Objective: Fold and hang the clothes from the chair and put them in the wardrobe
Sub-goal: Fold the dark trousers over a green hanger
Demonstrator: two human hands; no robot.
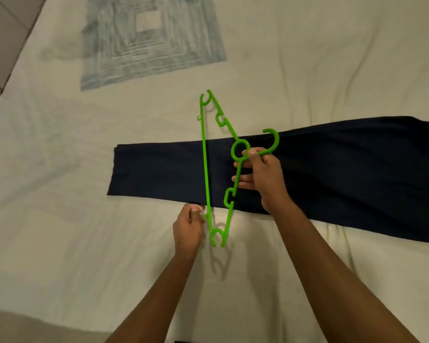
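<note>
Dark navy trousers [320, 169] lie folded lengthwise across the bed, their leg end pointing left. A bright green plastic hanger [206, 169] is held just above them, turned so its bar runs away from me. My right hand [263, 177] grips the hanger at the ring below its hook. My left hand [188, 226] is curled at the near edge of the trousers, fingertips pinching by the hanger's bar; whether it holds the bar or the cloth I cannot tell.
The cream bedsheet [84, 243] covers nearly the whole view, with a blue-grey square print [149, 38] at the far side. Grey floor tiles [3, 33] show past the bed's left edge. The trousers run off the right side of the frame.
</note>
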